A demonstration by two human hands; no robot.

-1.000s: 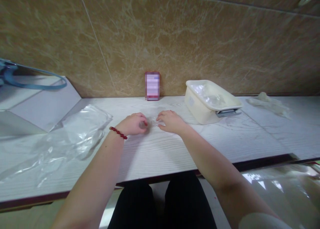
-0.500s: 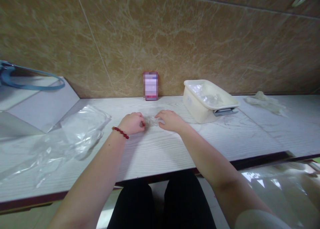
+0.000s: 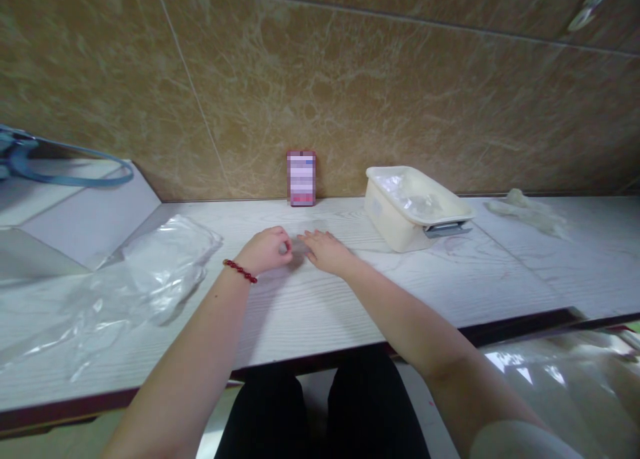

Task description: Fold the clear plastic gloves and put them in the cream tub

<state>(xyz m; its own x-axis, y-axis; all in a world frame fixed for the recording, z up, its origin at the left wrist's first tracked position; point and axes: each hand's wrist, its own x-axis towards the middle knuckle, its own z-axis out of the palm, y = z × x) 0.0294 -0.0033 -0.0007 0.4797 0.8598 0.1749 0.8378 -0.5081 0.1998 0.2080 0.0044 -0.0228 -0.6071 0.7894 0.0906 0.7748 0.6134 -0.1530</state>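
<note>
Over the middle of the table my left hand point(image 3: 270, 250), with a red bead bracelet point(image 3: 241, 271) at the wrist, is closed, thumb and forefinger pinched together. A faint bit of clear plastic point(image 3: 299, 245) shows beside the pinch; its shape is hard to make out. Just to the right, my right hand point(image 3: 326, 251) lies palm down with its fingers stretched toward the left hand, low over the tabletop or touching it. A small gap separates the two hands. Whatever lies beneath the right palm is hidden.
Clear plastic bags point(image 3: 165, 265) spread over the left side of the pale wood-grain table point(image 3: 310, 319). A phone point(image 3: 301, 179) leans on the tiled wall. Right of it stands a cream bin point(image 3: 395, 219) holding clear plastic. Farther right lies a crumpled translucent item point(image 3: 525, 212); a white box point(image 3: 107, 212) stands left.
My right hand has shifted slightly left and down, its fingers now straighter and closer to my left hand. Less crinkled plastic shows between the hands. The view has tilted up slightly.
</note>
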